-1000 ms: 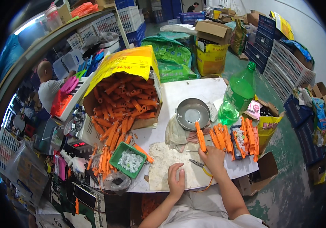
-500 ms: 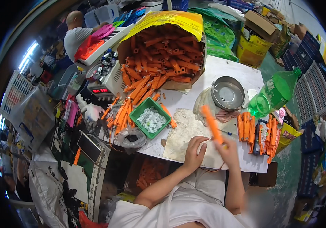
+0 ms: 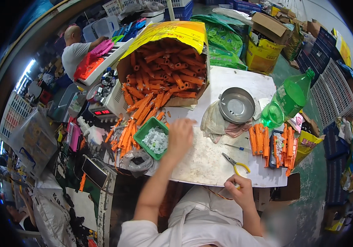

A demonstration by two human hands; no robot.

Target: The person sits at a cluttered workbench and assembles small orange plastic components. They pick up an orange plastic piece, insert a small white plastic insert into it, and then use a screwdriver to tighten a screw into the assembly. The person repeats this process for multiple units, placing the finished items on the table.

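Note:
My left hand (image 3: 180, 139) is over the work table beside a green tray (image 3: 138, 136) of small whitish plastic pieces. Motion smears its fingers, so its grip does not show. Near the front edge, my right hand (image 3: 242, 193) is closed around a small yellow-and-white handle (image 3: 236, 185), with a thin cord below it. The handle's kind is mostly hidden by the fingers. Yellow-handled pliers (image 3: 235, 165) lie with open jaws just beyond that hand. Farther off is a thin blue-ended tool (image 3: 235, 146). Orange plastic casings (image 3: 260, 140) stand in a row to the right.
A yellow bag (image 3: 166, 32) spills many orange casings at the back. A metal bowl (image 3: 237, 106) rests on a cloth (image 3: 213, 122), with a green bottle (image 3: 289, 99) to its right. A device with a red display (image 3: 102, 112) stands left. Another person (image 3: 75, 51) sits far left.
The orange casing has left my right hand; where it went does not show. My left hand has moved left and away from me, toward the green tray. The pliers have come into sight.

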